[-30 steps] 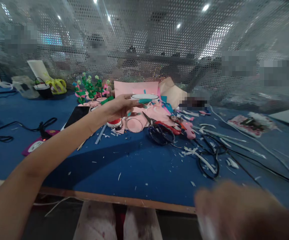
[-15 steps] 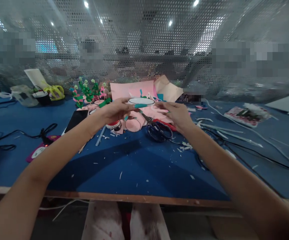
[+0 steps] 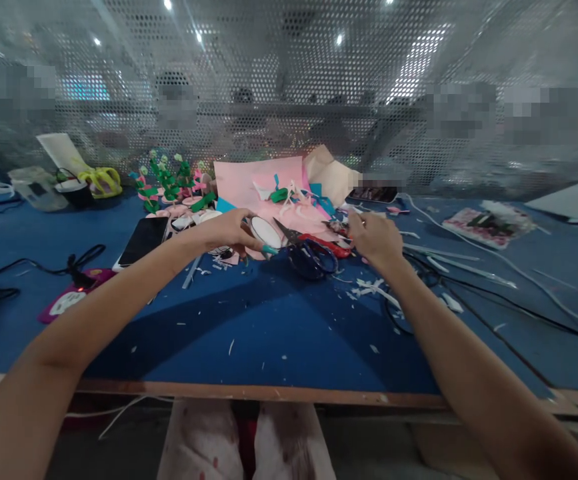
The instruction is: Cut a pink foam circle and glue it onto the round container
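Note:
My left hand (image 3: 236, 232) grips a white round disc (image 3: 267, 232) with a thin dark rim, tilted towards me. Its fingers wrap behind the disc, and the thumb shows a teal nail. Dark-blue-handled scissors (image 3: 313, 259) lie on the table to the disc's right, blades pointing up and left. Next to them is a red-handled tool (image 3: 326, 245), partly covered. My right hand (image 3: 375, 237) is curled closed beyond the red tool, at the right of the paper pile. What its fingers hold, if anything, I cannot make out.
Pink paper (image 3: 259, 180) and scraps pile up at the back. Green-leaved craft flowers (image 3: 176, 177) stand left of it, behind a black phone (image 3: 143, 241). A purple power strip (image 3: 71, 300) sits at left. Cables and clear strips (image 3: 469, 267) lie at right. A perforated metal screen (image 3: 289, 80) rises behind.
The disc has come down and left in my left hand and now faces me more. My right hand has left the disc, moved right and curled closed beside the red-handled tool.

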Demonstrator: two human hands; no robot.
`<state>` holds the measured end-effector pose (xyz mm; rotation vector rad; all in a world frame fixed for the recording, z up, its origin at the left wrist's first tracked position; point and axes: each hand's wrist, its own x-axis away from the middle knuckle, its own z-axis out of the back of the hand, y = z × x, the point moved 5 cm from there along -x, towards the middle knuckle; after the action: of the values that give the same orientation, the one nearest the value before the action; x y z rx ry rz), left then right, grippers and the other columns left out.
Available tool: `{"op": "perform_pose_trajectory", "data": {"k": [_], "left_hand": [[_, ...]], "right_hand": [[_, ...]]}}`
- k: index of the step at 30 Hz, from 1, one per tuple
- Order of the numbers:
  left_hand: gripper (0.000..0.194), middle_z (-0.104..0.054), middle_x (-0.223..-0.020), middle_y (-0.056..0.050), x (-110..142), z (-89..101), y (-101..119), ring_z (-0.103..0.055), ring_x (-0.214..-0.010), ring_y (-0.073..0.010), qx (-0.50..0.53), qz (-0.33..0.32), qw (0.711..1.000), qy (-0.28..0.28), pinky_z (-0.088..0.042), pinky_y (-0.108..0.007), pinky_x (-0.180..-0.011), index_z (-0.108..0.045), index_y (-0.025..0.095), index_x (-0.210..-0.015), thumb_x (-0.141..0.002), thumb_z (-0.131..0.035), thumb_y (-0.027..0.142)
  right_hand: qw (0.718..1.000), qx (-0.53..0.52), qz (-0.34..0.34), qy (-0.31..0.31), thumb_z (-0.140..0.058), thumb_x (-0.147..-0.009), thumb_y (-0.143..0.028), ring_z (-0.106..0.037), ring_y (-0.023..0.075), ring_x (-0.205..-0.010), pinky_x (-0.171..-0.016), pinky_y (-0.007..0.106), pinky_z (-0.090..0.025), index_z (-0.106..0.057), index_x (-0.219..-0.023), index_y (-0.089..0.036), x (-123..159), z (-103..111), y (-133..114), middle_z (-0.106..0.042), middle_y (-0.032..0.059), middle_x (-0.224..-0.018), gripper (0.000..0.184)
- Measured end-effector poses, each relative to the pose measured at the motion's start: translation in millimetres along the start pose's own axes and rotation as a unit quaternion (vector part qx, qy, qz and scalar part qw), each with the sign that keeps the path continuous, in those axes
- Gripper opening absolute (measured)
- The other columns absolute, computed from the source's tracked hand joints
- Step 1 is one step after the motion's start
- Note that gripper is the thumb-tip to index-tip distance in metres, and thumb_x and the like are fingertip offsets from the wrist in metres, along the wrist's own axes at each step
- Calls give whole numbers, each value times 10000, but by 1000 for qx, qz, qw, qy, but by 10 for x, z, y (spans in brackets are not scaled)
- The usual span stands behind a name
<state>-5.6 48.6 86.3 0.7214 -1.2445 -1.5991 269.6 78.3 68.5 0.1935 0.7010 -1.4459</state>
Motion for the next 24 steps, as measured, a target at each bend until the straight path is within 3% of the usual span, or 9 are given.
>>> {"op": "perform_pose_trajectory", "data": {"k": [3,6,8,11,14,16,20,24], "left_hand": [[756,-677,-633,-100,3,-5,-38,-615,-464,-201,-27,-11,999,13,-450,-271,-402,-539,70,-1193,-485,-802,62],[694,-674,-640,-99,-8,-48,-48,-621,-479,-195,-9,-40,999,5,-452,-262,-413,-565,89,-1146,-496,-806,74],[634,-669,-631,-70,-29,-93,-69,-616,-486,-169,19,-55,998,-5,-449,-238,-426,-573,110,-1108,-515,-793,75],[636,-662,-634,-27,-88,-173,-171,-600,-490,-133,71,-60,996,-14,-460,-225,-452,-544,128,-1125,-534,-770,71],[670,-641,-633,-4,-153,-245,-319,-572,-470,-110,106,-76,991,-2,-483,-241,-470,-508,117,-1147,-534,-778,99],[682,-636,-652,4,-183,-303,-409,-571,-476,-105,122,-90,988,-4,-491,-244,-475,-494,121,-1142,-529,-792,131],[758,-638,-683,22,-204,-410,-543,-580,-489,-100,140,-97,985,-29,-494,-236,-483,-454,152,-1181,-517,-817,185],[772,-655,-715,12,-224,-426,-632,-581,-474,-102,185,-79,978,-49,-491,-235,-469,-458,154,-1195,-514,-821,179]], "right_hand": [[995,-92,-40,8,-361,-869,-516,-597,236,-648,-627,348,-421,-464,-499,-225,-14,23,-25,-593,94,-559,482],[968,-242,-52,-24,-442,-814,-616,-506,155,-453,-492,300,-400,-460,-507,-224,-6,-32,-126,-540,26,-467,499],[927,-367,-65,-45,-593,-690,-654,-435,115,-363,-403,272,-367,-487,-543,-220,15,-89,-185,-522,-9,-434,470],[842,-529,-94,-48,-785,-510,-553,-482,92,-371,-389,248,-425,-580,-607,-198,51,-155,-210,-630,3,-538,422],[805,-576,-136,-33,-849,-463,-404,-582,114,-450,-462,252,-523,-645,-632,-179,69,-191,-139,-691,31,-620,348],[811,-560,-172,-7,-850,-474,-335,-597,125,-450,-456,249,-535,-640,-585,-169,73,-193,-48,-683,36,-578,290],[848,-488,-203,35,-834,-509,-309,-557,124,-362,-329,219,-456,-599,-502,-168,61,-182,108,-640,26,-480,274],[861,-481,-165,-24,-772,-602,-434,-588,150,-378,-329,233,-462,-621,-515,-162,35,-268,93,-644,43,-479,323]]}}
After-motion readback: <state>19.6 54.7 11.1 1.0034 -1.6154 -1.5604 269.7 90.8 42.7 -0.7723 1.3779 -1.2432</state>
